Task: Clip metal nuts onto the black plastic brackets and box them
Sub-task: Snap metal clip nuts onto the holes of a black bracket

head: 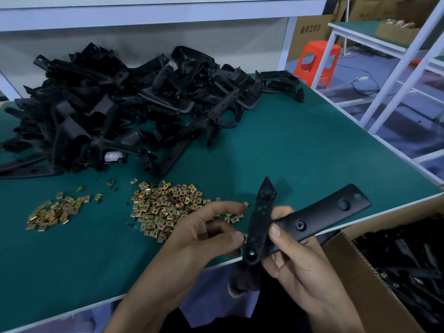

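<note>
Black bracket (pixel 314 216) over bench (pixel 288 145) edge: my right hand (pixel 305 265) grips its middle, left hand (pixel 206 234) pinches its lower edge. Nuts (pixel 165 207) heaped just left, box (pixel 355 272) right.

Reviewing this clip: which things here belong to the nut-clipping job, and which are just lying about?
Job: bracket in the right hand; bracket pile; large nut heap; small nut heap; cardboard box holding brackets.
Lying about: red stool; background cartons; floor cable.
</note>
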